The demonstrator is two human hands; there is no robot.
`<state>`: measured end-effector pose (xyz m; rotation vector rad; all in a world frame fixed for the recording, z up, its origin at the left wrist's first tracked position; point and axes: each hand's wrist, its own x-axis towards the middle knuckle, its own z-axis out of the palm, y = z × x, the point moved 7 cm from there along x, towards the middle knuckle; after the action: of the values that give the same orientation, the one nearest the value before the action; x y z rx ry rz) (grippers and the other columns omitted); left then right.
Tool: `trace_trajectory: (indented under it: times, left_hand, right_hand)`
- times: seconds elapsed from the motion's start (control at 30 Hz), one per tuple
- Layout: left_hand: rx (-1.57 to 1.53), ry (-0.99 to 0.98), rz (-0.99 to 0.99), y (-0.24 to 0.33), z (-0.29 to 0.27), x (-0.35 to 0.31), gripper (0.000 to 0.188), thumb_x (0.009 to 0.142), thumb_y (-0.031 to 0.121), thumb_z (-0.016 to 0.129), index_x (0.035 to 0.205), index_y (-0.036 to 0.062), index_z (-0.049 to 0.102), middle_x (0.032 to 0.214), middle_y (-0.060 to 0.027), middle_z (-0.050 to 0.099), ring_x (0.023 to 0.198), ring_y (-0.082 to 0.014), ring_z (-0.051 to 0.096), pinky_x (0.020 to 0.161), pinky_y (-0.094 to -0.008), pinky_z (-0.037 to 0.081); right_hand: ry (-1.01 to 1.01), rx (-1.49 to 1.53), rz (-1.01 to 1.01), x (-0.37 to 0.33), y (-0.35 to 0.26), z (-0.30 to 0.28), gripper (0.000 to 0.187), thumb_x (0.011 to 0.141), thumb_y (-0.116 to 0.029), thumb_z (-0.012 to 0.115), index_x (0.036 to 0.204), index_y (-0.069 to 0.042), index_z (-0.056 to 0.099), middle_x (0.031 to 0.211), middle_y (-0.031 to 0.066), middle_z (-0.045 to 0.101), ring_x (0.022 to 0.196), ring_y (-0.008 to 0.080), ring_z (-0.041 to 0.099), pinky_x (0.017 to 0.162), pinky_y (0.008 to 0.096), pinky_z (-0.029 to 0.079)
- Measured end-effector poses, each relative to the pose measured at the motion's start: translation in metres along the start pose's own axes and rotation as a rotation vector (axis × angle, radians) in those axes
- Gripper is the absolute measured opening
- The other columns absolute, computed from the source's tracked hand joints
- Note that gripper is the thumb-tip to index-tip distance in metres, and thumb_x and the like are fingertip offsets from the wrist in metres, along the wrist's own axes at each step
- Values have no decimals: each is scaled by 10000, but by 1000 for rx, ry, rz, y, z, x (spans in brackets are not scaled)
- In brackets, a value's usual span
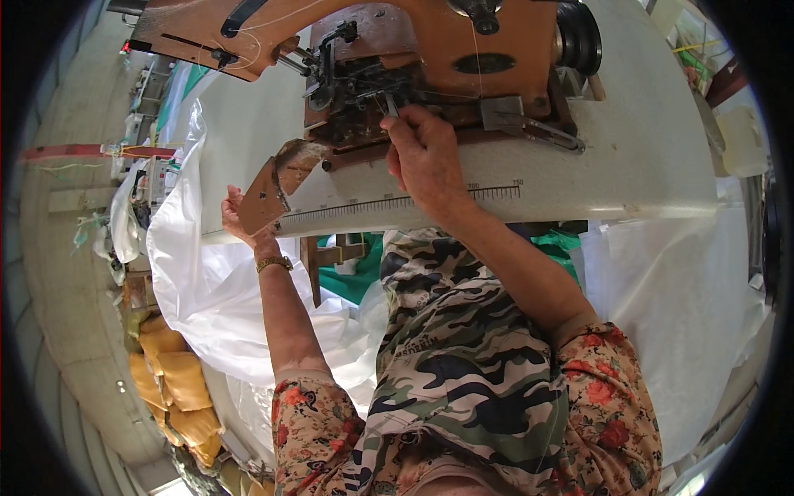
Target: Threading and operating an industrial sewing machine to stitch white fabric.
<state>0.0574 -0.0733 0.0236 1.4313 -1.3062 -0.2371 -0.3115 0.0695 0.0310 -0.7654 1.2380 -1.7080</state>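
An orange-brown sewing machine (513, 50) stands on the pale table, the dark metal works (372, 87) at its front exposed. My right hand (426, 157) pinches small metal tweezers (391, 105), whose tips reach in among these works. A loose-looking thread (477, 62) runs down the machine's front. At the table's front left edge is my left hand (234, 215), with a watch on the wrist. A brown metal cover plate (269, 194), swung out from the machine, hides part of it. Its visible fingers look bent; whether they grip anything is hidden.
A printed ruler scale (413, 200) runs along the table's front edge. White sheeting (198, 298) drapes over the left side, and more white material (662, 306) hangs at the right. A black handwheel (579, 40) sits on the machine's right end. Yellow-orange bundles (178, 380) lie at the lower left.
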Motion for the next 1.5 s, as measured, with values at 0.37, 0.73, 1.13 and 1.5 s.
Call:
trace_trajectory:
  times: [0.37, 0.73, 1.13, 1.5]
  left_hand:
    - [91, 3, 32, 17, 2, -8, 391, 894, 343, 561, 772, -27, 590, 707, -63, 617, 623, -112, 503, 570, -271, 440]
    - [70, 17, 22, 23, 2, -12, 400, 891, 355, 561, 792, -31, 594, 706, -70, 617, 636, -110, 513, 586, -269, 445]
    - [155, 50, 59, 29, 3, -13, 387, 888, 327, 574, 714, -19, 588, 670, -51, 600, 593, -98, 446, 544, -275, 409]
    - [-339, 46, 15, 21, -9, -17, 315, 896, 290, 566, 756, 8, 590, 620, -9, 534, 562, -77, 434, 519, -229, 385]
  right_hand:
    - [48, 24, 7, 1, 3, 5, 216, 879, -147, 504, 735, 12, 532, 478, 90, 513, 414, 166, 533, 429, 318, 407]
    - [70, 84, -6, -3, 8, 3, 192, 885, -172, 515, 790, -8, 545, 490, 35, 495, 369, 75, 414, 329, 242, 304]
    - [126, -349, -245, -4, -9, -7, 197, 890, -156, 492, 766, -5, 517, 513, 90, 529, 438, 173, 530, 456, 318, 410]
    - [-61, -3, 66, -32, -8, -8, 200, 890, -165, 500, 774, -2, 517, 471, 64, 483, 375, 119, 467, 366, 281, 332]
